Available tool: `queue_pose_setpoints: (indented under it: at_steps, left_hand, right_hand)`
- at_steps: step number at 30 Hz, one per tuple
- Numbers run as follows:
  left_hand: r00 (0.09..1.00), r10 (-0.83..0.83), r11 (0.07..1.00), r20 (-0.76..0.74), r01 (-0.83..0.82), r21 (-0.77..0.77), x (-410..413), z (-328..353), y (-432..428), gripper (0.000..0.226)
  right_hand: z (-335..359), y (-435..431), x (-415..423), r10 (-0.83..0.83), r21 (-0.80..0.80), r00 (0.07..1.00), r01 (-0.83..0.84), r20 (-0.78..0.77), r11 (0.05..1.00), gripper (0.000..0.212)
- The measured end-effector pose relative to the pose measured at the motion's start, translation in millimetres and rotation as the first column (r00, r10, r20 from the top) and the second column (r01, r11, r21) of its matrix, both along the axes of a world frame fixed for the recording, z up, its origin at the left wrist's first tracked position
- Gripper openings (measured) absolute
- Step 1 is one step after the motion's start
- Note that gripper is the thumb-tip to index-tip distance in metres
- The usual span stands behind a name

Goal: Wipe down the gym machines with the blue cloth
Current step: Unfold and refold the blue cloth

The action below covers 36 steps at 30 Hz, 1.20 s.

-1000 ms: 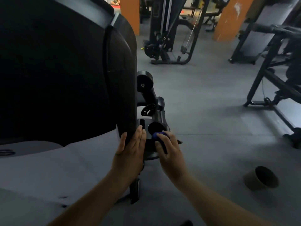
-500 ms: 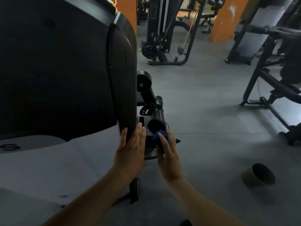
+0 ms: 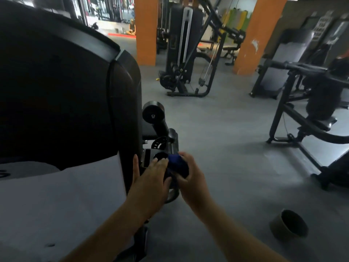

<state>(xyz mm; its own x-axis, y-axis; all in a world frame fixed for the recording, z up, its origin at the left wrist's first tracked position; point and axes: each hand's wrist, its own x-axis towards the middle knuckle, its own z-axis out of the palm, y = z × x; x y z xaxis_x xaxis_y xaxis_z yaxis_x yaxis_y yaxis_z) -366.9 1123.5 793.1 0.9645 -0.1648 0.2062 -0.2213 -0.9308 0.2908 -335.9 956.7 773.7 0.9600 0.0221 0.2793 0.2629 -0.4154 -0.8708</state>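
Blue cloth [image 3: 178,166], black machine [image 3: 75,91], orange pillars [image 3: 145,31], grey floor [image 3: 226,138].

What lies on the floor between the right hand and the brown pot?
Nothing: the head view shows only bare grey floor between the right hand, which grips the cloth, and the pot.

Machine shroud [image 3: 122,110] blocks left — open floor [image 3: 226,148] right.

Nothing legible shows. On the near gym machine [image 3: 56,91], a dark logo fragment [image 3: 4,173] sits low on its grey side panel, cut off by the frame edge. Far right of that machine, a placard [image 3: 323,25] carries lines too blurred to read.
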Motion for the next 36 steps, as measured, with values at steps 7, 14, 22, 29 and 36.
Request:
queue_pose_setpoints:
  at_steps: [7, 14, 22, 29, 36]
  left_hand:
    - [0.979, -0.203, 0.667, 0.012, 0.148, -0.731, 15.2, 118.0, -84.9, 0.037]
    - [0.968, -0.223, 0.638, 0.117, 0.235, -0.733, 27.6, 210.3, -198.7, 0.01]
    - [0.929, -0.3, 0.545, 0.216, 0.352, -0.761, 25.2, 265.9, -304.2, 0.011]
    - [0.922, -0.283, 0.574, 0.264, 0.383, -0.724, 29.8, 279.4, -367.2, 0.008]
    - [0.876, -0.307, 0.748, 0.371, 0.463, -0.475, 67.3, 289.3, -373.8, 0.008]
  right_hand:
    - [125.2, -97.6, -15.4, 0.114, 0.038, 0.989, -0.118, 0.096, 0.992, 0.051]
    - [210.2, -222.4, -44.5, 0.02, -0.067, 0.99, -0.01, 0.141, 0.998, 0.053]
    - [247.1, -341.9, -70.8, -0.024, -0.136, 0.994, 0.039, 0.108, 0.99, 0.05]
    - [258.3, -384.6, -64.6, 0.012, -0.064, 0.998, -0.007, 0.07, 0.998, 0.042]
    - [273.7, -402.7, -20.4, -0.001, 0.139, 0.998, -0.009, 0.066, 0.99, 0.027]
